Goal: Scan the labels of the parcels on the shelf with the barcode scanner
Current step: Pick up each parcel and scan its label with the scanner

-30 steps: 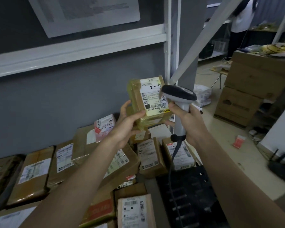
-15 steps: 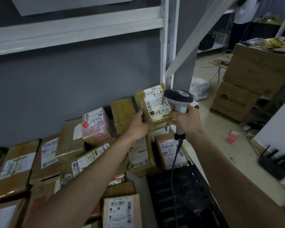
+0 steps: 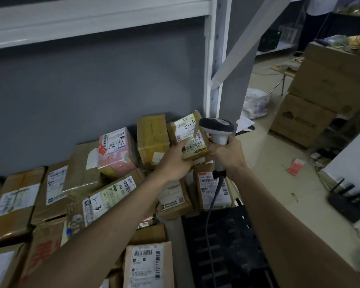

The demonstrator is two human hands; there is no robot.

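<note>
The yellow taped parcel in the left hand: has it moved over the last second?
Yes. The yellow taped parcel has come down from beside the white shelf upright toward the stacked parcels, gripped by the left hand.

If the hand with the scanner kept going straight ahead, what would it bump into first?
Most likely the small parcel that the left hand holds: the barcode scanner in the right hand already sits right beside its label. Behind that stands the white shelf post. Depth is hard to judge here.
</note>
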